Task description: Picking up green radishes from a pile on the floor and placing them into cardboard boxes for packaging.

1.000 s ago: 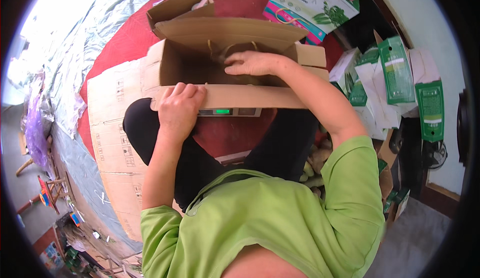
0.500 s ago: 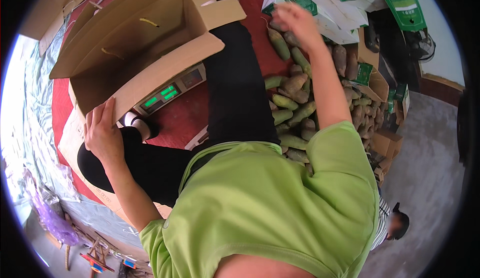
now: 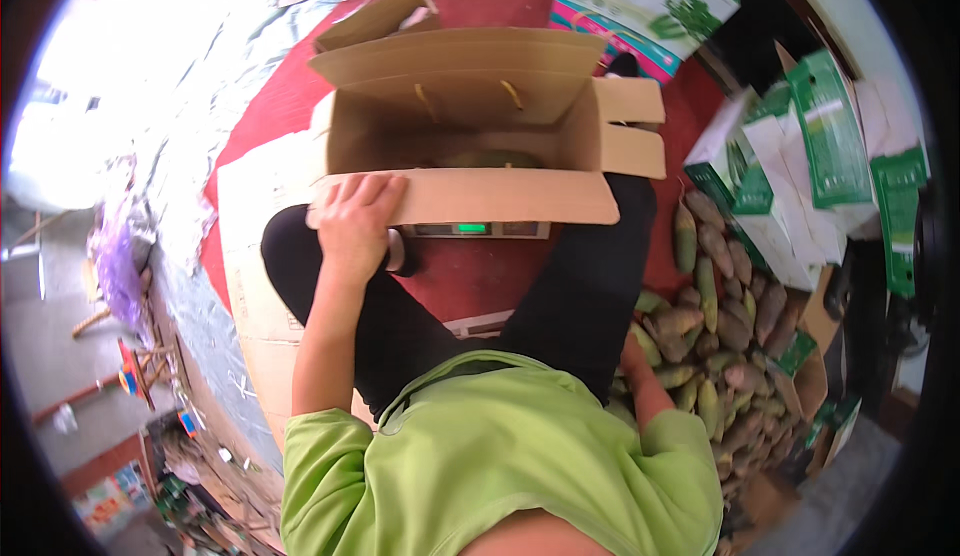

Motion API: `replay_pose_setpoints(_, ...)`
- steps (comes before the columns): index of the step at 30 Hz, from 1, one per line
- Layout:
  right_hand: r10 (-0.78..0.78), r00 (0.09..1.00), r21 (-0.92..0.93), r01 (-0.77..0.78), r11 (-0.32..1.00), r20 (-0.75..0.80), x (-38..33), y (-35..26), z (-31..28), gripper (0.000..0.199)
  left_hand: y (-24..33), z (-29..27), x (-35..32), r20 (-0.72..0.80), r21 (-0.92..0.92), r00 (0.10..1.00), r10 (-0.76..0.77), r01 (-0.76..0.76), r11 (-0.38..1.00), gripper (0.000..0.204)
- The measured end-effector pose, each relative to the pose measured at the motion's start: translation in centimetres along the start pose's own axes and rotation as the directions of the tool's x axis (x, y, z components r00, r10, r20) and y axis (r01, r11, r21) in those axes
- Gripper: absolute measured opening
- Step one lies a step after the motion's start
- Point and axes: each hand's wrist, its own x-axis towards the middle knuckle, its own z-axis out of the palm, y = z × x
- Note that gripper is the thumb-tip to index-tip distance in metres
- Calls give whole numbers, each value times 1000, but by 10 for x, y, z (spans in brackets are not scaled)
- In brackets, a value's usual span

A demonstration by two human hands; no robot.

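Note:
My left hand [image 3: 355, 221] grips the near flap of an open cardboard box [image 3: 470, 196], its fingers folded over the edge. Inside, low down, a greenish long shape [image 3: 485, 159] shows; the flap hides most of the floor of the box. Under the box is a digital scale [image 3: 500, 229] with a lit green display. At my right thigh, my right hand [image 3: 635, 356] reaches down beside a heap of soil-covered green radishes [image 3: 705, 291]. Its fingers are hidden, so I cannot tell what they hold.
White-and-green printed cartons [image 3: 780, 176] stand beyond the heap at right. Another printed carton [image 3: 640, 6] is at the far side. My legs flank the scale on a red mat [image 3: 460, 281]. Flattened cardboard [image 3: 265, 286] and plastic sheeting [image 3: 200, 326] lie at left.
My view has turned, bringing the box toward the middle. My right hand has come back from near the white-and-green cartons to beside my thigh. My left hand has stayed on the flap.

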Motion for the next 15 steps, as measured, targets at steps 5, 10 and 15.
replay_pose_setpoints(5, -50, 993, -20, 48, 999, -110, -9, -24, 23, 54, -3, 0, 1, -67, -10, 998, 19, -19, 1000, 34)
replay_pose_setpoints(10, 16, 996, -94, -25, 995, -93, -59, 9, 3, 54, -9, 4, -2, -90, -6, 996, -2, 1, 1000, 32)
replay_pose_setpoints(15, 110, 990, -163, -123, 979, -90, -53, -32, -13, 54, -9, 9, -4, -112, -25, 993, 24, -27, 999, 27)
